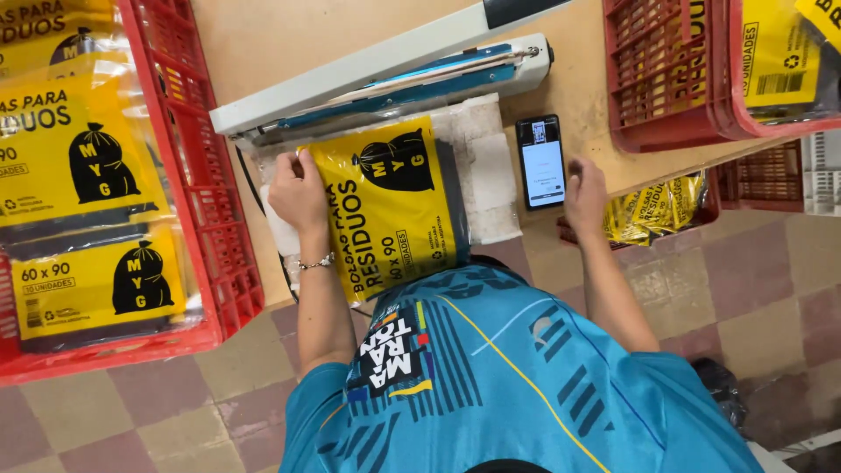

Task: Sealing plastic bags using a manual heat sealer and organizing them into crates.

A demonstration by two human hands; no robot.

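The left hand (298,191) lies on the upper left edge of a yellow packet of black bags (390,206), fingers curled over its corner and pressing it down just below the bar of a heat sealer (385,74). The packet lies flat on a white pad (486,166) on the tabletop (263,35), its top edge tucked under the sealer's raised arm and its lower end hanging over the tabletop's near edge toward the person's teal shirt (491,377). A thin bracelet (317,262) circles the left wrist.

The right hand (585,194) rests near the tabletop's edge just beside a phone (540,161) with a lit screen; its fingers look loosely bent and holding nothing, though from above it is hard to tell whether the fingertips touch the phone.

At the left, a red crate (206,201) holds stacked packets of the same yellow kind (88,175). At the upper right, another red crate (666,79) carries more of them, and a crumpled yellow packet (657,208) lies in a crate below the tabletop's edge. The floor (131,412) is tiled in a checker pattern.
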